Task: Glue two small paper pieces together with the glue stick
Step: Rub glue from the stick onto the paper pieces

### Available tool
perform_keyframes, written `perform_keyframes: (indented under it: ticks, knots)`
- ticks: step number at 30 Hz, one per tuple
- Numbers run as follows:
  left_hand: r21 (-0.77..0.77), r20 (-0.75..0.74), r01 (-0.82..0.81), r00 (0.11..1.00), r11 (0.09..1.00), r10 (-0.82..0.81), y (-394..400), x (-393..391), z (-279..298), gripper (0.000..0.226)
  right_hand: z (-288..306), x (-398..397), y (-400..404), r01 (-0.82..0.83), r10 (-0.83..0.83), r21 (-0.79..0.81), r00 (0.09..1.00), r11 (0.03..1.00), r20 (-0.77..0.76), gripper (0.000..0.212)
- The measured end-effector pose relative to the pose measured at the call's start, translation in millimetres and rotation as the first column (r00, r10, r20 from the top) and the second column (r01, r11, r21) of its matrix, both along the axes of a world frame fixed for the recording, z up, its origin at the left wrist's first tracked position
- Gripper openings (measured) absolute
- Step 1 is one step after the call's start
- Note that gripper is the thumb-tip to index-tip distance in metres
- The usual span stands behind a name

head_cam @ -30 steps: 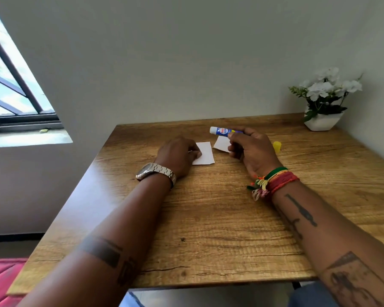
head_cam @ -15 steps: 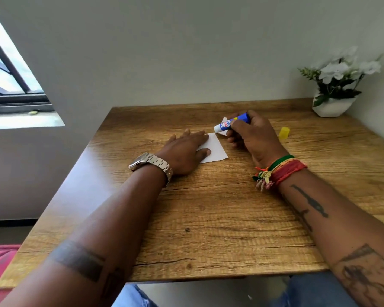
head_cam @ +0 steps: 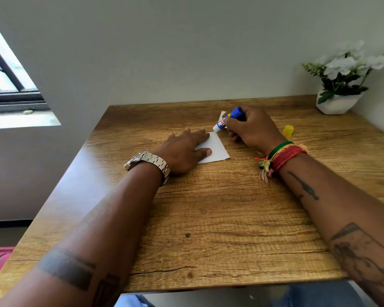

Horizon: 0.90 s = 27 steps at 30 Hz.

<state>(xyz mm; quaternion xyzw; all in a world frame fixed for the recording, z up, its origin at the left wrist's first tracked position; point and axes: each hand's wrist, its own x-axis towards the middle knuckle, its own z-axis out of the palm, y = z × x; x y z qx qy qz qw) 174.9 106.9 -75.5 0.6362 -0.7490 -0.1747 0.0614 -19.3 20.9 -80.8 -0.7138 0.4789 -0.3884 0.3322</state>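
Observation:
A small white paper piece (head_cam: pixel 216 149) lies flat near the middle of the wooden table (head_cam: pixel 208 218). My left hand (head_cam: pixel 184 149) rests flat on its left part, fingers spread. My right hand (head_cam: pixel 253 129) grips a blue and white glue stick (head_cam: pixel 227 119), tilted with its white tip down-left, just above the paper's far corner. A second paper piece (head_cam: pixel 222 114) peeks out behind the stick, mostly hidden. The yellow cap (head_cam: pixel 288 131) stands on the table to the right of my right hand.
A white pot with white flowers (head_cam: pixel 339 100) stands at the table's far right corner against the wall. A window (head_cam: pixel 7 80) is on the left. The table's left and near edges drop to the floor.
My left hand opened from a loose fist and pressed flat on the paper, pulling it nearer. The glue stick tilted from level to tip-down toward the paper's corner.

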Motion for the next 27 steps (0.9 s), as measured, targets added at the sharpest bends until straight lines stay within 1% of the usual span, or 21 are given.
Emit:
perform_keyframes:
  ticks: [2,5,7,12,19,27]
  knots:
    - [-0.002,-0.001,-0.001,1.000,1.000,0.001,0,0,0,0.060,-1,-1,-1,-0.013,0.013,-0.003,1.000,1.000,-0.009,0.008]
    - [-0.006,-0.002,-0.003,1.000,1.000,0.003,0,0,-1,0.060,-1,-1,0,-0.028,0.022,-0.057,0.994,0.998,-0.105,0.022]
    - [-0.004,-0.009,-0.006,1.000,1.000,0.006,0,1,-1,0.059,1,-1,2,-0.034,0.025,-0.067,0.992,0.997,-0.125,0.027]
    - [0.002,-0.003,-0.010,1.000,1.000,0.010,1,-1,0,0.059,5,0,9,-0.063,0.048,-0.086,0.985,0.994,-0.167,0.029]
    - [-0.008,-0.003,-0.018,1.000,1.000,0.018,4,-2,1,0.059,6,2,11,-0.068,0.039,-0.111,0.969,0.991,-0.242,0.034]
    - [-0.009,-0.005,-0.035,0.999,0.999,0.035,4,-3,1,0.058,9,-5,15,-0.108,0.075,-0.110,0.959,0.988,-0.272,0.028]
